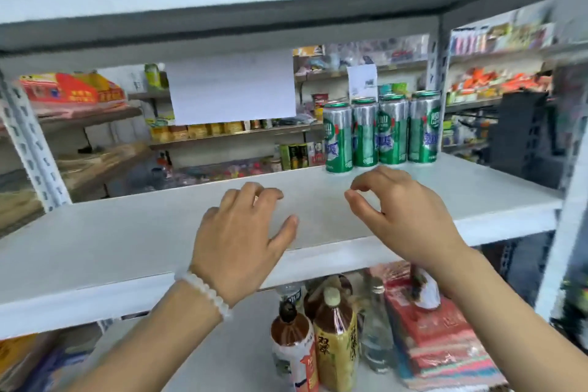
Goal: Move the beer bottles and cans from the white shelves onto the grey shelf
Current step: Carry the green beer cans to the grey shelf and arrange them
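Several green and silver beer cans (380,132) stand upright in a row at the back right of a pale shelf board (127,242). My left hand (241,232), with a white bead bracelet on its wrist, hovers over the board's front part with fingers curled and apart, holding nothing. My right hand (404,213) is just in front of the cans, a short gap away, fingers bent and apart, empty. Neither hand touches a can.
Below the board stand tea bottles (334,337), a clear bottle (377,328) and stacked red packets (442,337). Perforated metal uprights (30,143) frame the shelf at left and right. A white paper sheet (232,89) hangs behind; stocked shop shelves lie beyond.
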